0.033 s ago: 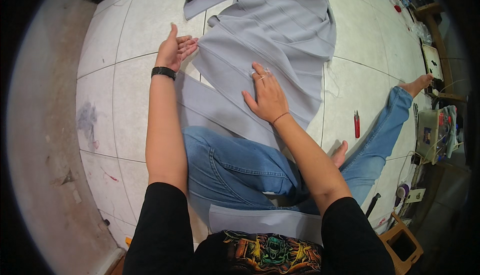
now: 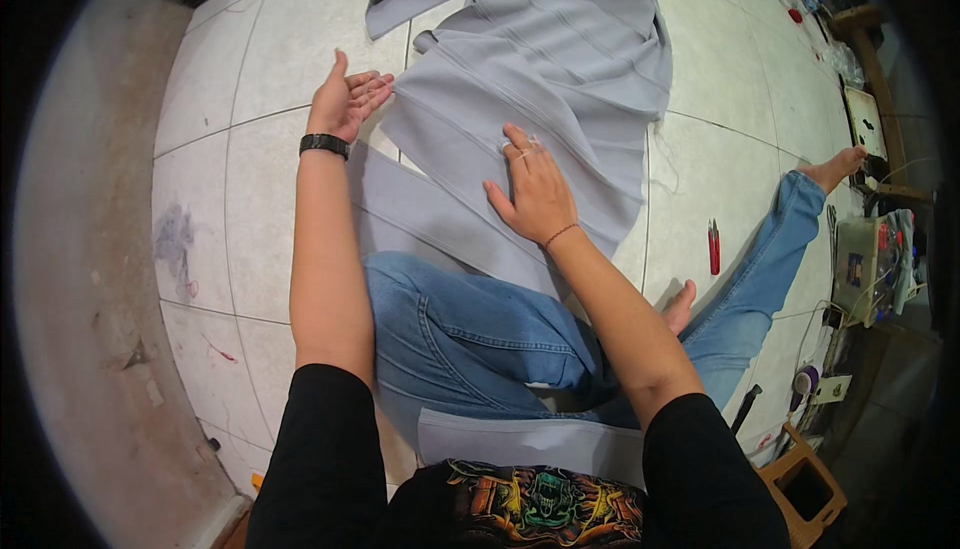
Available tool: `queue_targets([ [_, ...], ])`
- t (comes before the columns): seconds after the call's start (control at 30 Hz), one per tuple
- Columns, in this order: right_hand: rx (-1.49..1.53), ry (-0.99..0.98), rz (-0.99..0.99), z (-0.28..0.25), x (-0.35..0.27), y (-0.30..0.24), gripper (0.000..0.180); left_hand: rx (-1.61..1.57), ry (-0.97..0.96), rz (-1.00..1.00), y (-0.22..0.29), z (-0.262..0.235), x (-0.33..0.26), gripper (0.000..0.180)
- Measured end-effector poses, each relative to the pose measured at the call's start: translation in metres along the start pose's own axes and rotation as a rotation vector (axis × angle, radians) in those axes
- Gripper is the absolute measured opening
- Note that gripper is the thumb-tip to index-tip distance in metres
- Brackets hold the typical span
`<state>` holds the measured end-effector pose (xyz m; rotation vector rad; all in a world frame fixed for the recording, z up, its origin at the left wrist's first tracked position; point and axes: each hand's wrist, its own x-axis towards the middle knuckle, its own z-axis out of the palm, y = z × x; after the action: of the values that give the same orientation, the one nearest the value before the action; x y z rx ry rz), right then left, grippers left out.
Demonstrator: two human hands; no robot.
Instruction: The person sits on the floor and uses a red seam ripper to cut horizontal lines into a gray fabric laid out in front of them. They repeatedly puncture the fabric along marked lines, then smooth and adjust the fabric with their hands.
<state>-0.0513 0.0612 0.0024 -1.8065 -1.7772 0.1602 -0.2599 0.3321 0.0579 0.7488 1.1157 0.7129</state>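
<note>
A large grey garment [image 2: 560, 79] with long seams lies spread over the floor in front of me. My right hand [image 2: 540, 189] rests flat on it, fingers stretched out, with white thread [image 2: 520, 147] looped about them. At the cloth's left edge is my left hand [image 2: 345, 104], palm turned up and thumb raised. Its fingers are extended, and their tips come close to or touch that edge; I cannot tell which. Another grey panel [image 2: 400, 199] runs beneath, toward my bent knee. More grey cloth [image 2: 520, 439] lies across my lap.
Red thread snips [image 2: 714, 249] lie on the white tiles, right of the garment, near my foot [image 2: 680, 309]. Loose thread [image 2: 665, 174] trails beside the cloth. Along the right are a plastic container [image 2: 858, 264] and a brown stool [image 2: 805, 484]. A wall [image 2: 100, 249] stands left.
My left hand has shifted very slightly left and down, and the garment's left edge with it. My right hand stays in place.
</note>
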Motion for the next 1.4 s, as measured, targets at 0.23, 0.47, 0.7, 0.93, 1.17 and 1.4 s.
queue_targets([
  [0.23, 0.007, 0.023, -0.027, 0.002, 0.008, 0.004, 0.054, -0.403, -0.014, -0.009, 0.012, -0.015, 0.008, 0.082],
  [0.47, 0.018, 0.026, 0.0, 0.003, 0.009, 0.006, 0.054, -0.577, 0.024, 0.127, 0.017, -0.039, 0.019, 0.082],
  [0.7, 0.029, 0.044, 0.001, 0.004, 0.008, 0.007, 0.055, -0.831, 0.208, 0.381, 0.033, -0.102, 0.033, 0.09],
  [0.93, 0.043, 0.044, 0.004, 0.004, 0.007, 0.008, 0.057, -0.876, 0.507, 0.797, 0.088, -0.157, 0.028, 0.074],
  [1.17, 0.034, -0.018, 0.07, 0.007, 0.004, 0.009, 0.059, -0.704, 0.559, 1.193, 0.187, -0.188, -0.103, 0.074],
  [1.4, 0.072, 0.02, 0.044, 0.006, 0.005, 0.012, 0.064, -0.763, 0.419, 1.876, 0.268, -0.134, -0.244, 0.047],
])
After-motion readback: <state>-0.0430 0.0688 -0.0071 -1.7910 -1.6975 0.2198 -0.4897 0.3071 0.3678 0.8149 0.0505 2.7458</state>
